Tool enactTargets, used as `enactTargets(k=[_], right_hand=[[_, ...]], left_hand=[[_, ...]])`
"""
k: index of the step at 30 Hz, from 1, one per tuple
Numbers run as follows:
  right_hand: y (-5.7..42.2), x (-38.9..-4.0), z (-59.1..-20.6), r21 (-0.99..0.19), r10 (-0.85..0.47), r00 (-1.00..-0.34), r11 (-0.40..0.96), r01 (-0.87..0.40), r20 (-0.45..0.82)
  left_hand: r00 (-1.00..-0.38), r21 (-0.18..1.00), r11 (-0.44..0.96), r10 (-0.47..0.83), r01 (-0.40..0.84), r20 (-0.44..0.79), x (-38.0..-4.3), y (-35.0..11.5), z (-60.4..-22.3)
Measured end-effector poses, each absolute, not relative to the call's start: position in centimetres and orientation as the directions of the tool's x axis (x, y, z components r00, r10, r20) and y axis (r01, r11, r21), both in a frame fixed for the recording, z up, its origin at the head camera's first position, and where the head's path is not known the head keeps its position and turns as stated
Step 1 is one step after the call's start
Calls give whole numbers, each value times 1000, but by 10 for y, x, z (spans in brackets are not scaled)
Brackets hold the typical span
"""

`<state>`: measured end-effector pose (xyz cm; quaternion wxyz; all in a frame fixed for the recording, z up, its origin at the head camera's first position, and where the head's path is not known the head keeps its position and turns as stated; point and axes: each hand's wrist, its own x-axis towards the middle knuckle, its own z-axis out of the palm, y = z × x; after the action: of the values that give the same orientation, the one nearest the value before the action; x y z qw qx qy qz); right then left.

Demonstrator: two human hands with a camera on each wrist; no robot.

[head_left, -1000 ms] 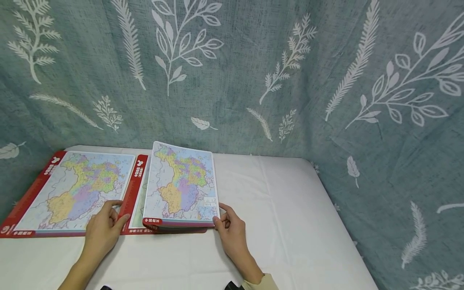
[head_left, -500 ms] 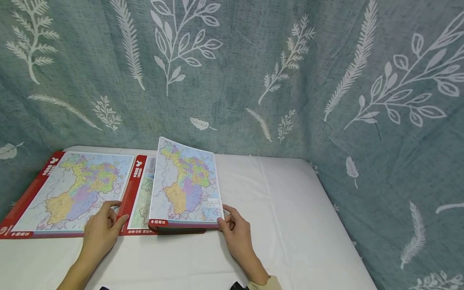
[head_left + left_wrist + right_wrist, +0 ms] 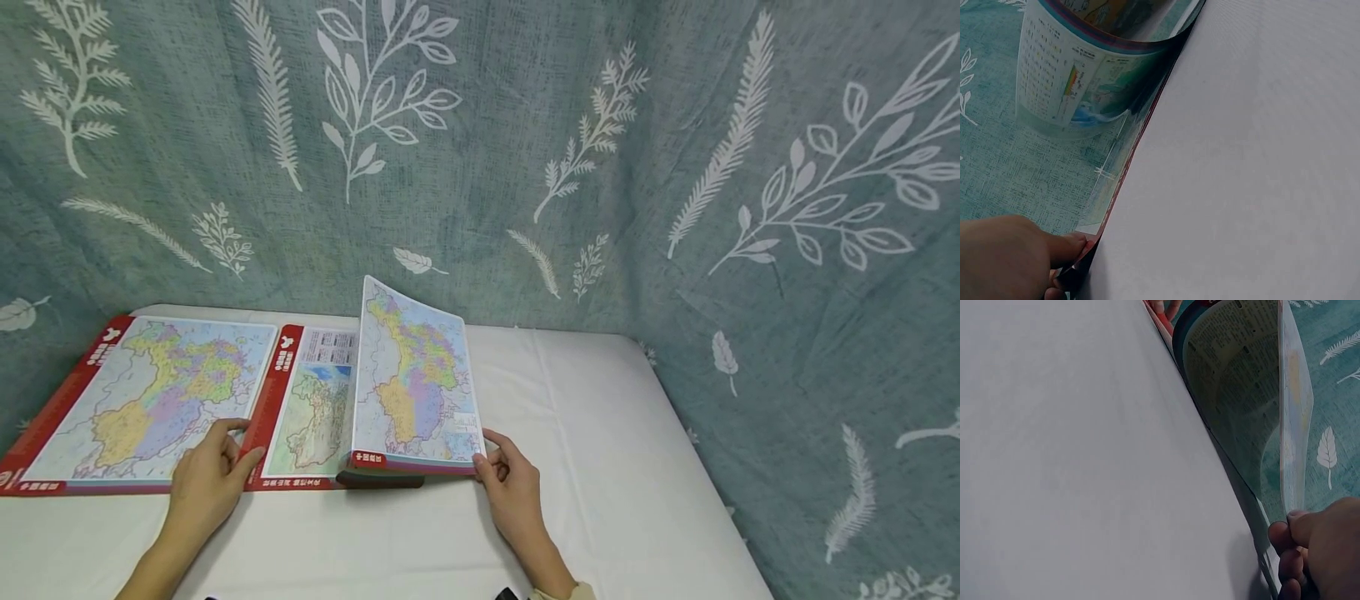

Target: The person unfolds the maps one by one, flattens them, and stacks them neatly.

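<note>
A grey-green cloth curtain printed with white leaves and sprigs [image 3: 480, 167] forms the backdrop, and in front of it spreads a table covered in white cloth [image 3: 592, 475]. On its left side lies a flat, glossy map sheet in yellow, purple and green with a red border [image 3: 176, 408], the left hand overlapping its near right corner. Just beside it is a pale-green rectangular relief map sheet with a red left-hand band [image 3: 318, 417], partly covered on its right. Above that stands the lifted, bent political map sheet, multicoloured with a small red label [image 3: 416, 383], its far left corner raised against the curtain; whether it is joined to the sheet beneath cannot be told.

The right hand [image 3: 517, 496] has its fingers curled in, thumb and fingers pinching the lifted sheet's near right corner; that sheet extends forward and to the left of the hand. The left hand [image 3: 206, 479] is half closed, pinching the near end of the red band between thumb and fingers, so the relief map lies to its right. A cream sleeve [image 3: 568, 592] shows behind the right wrist.
</note>
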<state>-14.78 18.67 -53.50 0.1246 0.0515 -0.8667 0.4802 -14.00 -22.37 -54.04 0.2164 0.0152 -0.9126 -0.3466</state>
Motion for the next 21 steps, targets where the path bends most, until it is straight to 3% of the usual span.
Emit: enactTargets(k=[21], right_hand=[[215,-149,-537,-815,94,-958,552,-177,271]], left_hand=[[-901,641,754,-168,144,401,-140,-224,-539]])
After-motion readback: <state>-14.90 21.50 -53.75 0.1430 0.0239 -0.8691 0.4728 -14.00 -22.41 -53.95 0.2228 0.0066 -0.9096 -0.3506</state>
